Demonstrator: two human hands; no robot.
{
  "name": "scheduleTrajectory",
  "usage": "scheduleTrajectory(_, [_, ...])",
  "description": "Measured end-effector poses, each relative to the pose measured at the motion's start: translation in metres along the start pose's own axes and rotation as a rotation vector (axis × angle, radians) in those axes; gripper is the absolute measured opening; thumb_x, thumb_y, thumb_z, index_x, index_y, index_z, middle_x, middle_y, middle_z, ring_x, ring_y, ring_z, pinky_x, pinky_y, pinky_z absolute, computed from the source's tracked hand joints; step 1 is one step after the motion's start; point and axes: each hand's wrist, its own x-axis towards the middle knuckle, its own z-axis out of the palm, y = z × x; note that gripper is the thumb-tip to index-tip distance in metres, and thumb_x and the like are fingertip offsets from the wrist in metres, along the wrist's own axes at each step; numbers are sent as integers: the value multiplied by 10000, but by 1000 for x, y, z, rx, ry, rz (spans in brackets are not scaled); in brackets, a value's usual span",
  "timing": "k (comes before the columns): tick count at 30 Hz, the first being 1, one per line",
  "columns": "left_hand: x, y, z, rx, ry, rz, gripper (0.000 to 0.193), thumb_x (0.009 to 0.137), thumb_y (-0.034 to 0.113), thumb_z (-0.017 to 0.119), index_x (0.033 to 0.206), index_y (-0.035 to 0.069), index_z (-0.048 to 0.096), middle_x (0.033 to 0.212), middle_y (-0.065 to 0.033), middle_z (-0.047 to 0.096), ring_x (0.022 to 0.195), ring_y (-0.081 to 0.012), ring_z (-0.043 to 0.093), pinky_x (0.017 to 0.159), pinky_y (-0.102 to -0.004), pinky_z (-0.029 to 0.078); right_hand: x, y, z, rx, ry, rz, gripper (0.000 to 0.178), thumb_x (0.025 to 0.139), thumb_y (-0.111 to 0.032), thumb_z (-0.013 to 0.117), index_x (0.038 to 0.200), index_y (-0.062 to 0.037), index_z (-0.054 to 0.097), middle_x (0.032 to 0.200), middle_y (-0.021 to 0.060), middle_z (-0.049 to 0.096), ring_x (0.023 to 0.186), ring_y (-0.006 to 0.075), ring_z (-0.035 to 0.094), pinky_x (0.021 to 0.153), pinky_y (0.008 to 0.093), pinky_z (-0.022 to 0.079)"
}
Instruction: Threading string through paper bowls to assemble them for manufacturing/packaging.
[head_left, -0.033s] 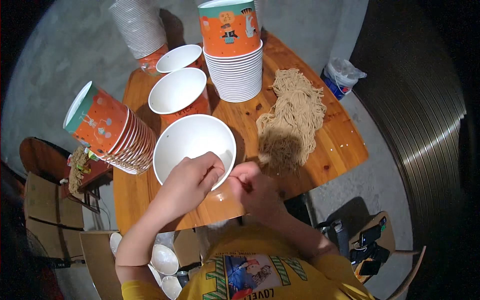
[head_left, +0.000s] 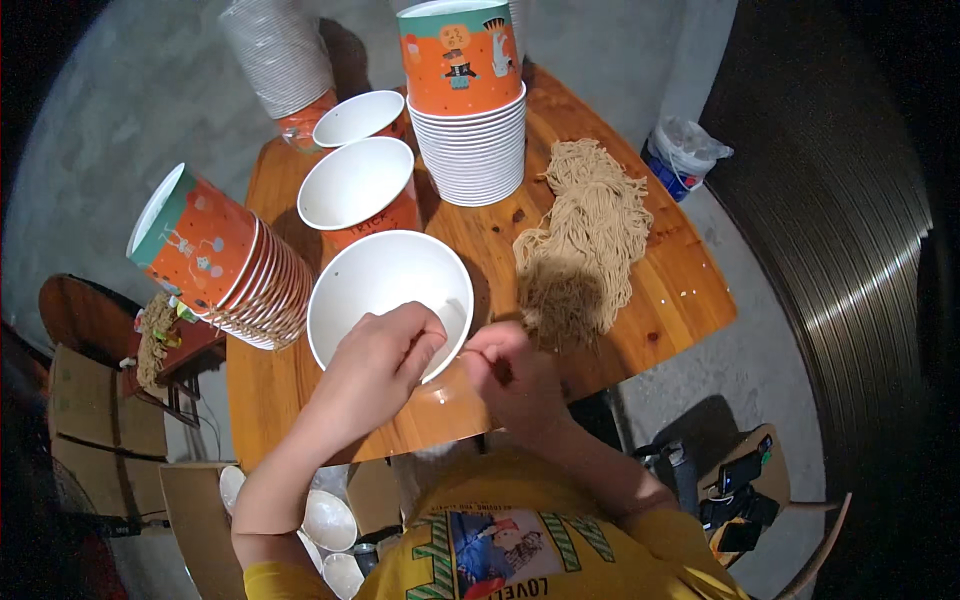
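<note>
An open paper bucket (head_left: 370, 280) with a white inside stands at the table's near side, its mouth tipped toward me. My left hand (head_left: 375, 360) reaches over the near rim, its thumb and fingers pinched together just inside the wall. Just outside the right part of that rim, my right hand (head_left: 512, 378) is closed in a pinch. What the fingertips hold is too small or hidden to make out. To the right of my right hand lies a heap of beige cords (head_left: 600, 225), its near end in shadow.
Two more buckets (head_left: 357, 185) stand behind the first. A tall bucket stack (head_left: 465, 130) rises at the back; another stack (head_left: 215, 260), with cords hanging round it, leans at the left. All rest on a wooden table (head_left: 690, 290). A cardboard box (head_left: 195, 500) with buckets is below left.
My right hand's fingers have shifted very slightly at the rim. Otherwise the scene looks the same.
</note>
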Motion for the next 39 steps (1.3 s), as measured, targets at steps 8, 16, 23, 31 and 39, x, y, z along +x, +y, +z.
scheduleTrajectory(8, [-1, -2, 4, -437, 38, -185, 114, 920, 140, 536, 940, 28, 548, 832, -45, 540, 744, -104, 515, 639, -247, 428, 23, -1, -12, 77, -163, 134, 61, 851, -51, 617, 838, -35, 559, 662, -65, 467, 585, 12, 393, 532, 200, 339])
scheduleTrajectory(16, [3, 3, 0, -696, 14, -177, 245, 894, 35, 534, 1136, 48, 498, 938, -2, 537, 822, -79, 508, 745, -217, 418, 28, -3, -10, 226, -223, 357, 50, 871, -67, 601, 839, -48, 567, 684, -76, 484, 612, -3, 393, 549, 182, 325])
scheduleTrajectory(23, [12, -12, -1, -1046, -236, -323, 386, 842, -26, 573, 1212, 36, 480, 947, -6, 552, 847, -75, 513, 767, -210, 417, 40, -8, -9, 617, -274, 402, 102, 890, -138, 575, 893, -51, 523, 821, 6, 593, 743, 76, 536, 666, 237, 445])
scheduleTrajectory(31, [14, -18, 2, -987, -245, -351, 172, 871, 147, 598, 1000, 34, 585, 839, 28, 555, 709, -36, 469, 635, -176, 374, 63, -24, -37, 384, -416, 572, 86, 889, -159, 588, 935, -89, 574, 694, -19, 554, 585, 54, 494, 537, 190, 391])
scheduleTrajectory(39, [16, -13, 8, -891, -331, -262, 113, 876, 143, 572, 945, 68, 622, 804, 52, 529, 684, -40, 444, 625, -180, 364, 93, -35, -44, 420, -674, 519, 161, 904, -192, 561, 976, -51, 591, 752, 21, 625, 565, 55, 524, 502, 181, 420])
